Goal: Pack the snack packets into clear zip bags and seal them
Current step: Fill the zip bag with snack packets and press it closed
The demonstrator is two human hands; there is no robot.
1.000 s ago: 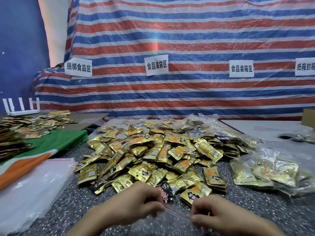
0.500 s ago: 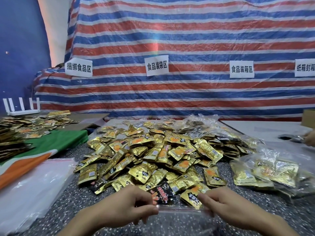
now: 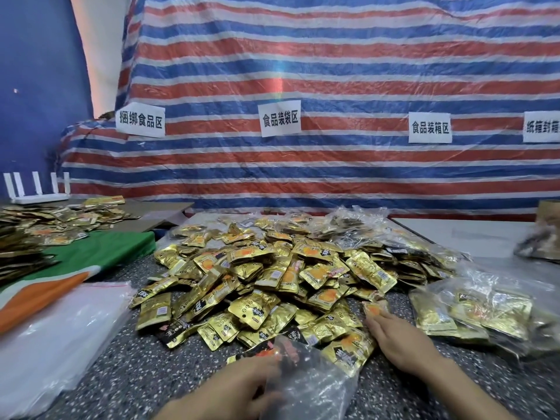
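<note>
A big heap of gold snack packets (image 3: 272, 277) covers the middle of the speckled table (image 3: 127, 371). My left hand (image 3: 239, 386), blurred, grips the mouth of an empty clear zip bag (image 3: 309, 389) at the near edge of the heap. My right hand (image 3: 400, 341) lies stretched over the heap's right front, fingers straight. Its fingertips touch a gold packet with an orange picture (image 3: 375, 309).
A stack of empty clear bags (image 3: 54, 338) lies at the left, beside a green and orange cloth (image 3: 100, 253). Filled clear bags (image 3: 485, 313) sit at the right. More packets (image 3: 45, 225) and a white router (image 3: 36, 189) are far left. A striped tarp hangs behind.
My hands have parted from the bag's top edge. The right hand let go and reached forward onto the heap; the left hand keeps the bag, which now stands open and crumpled.
</note>
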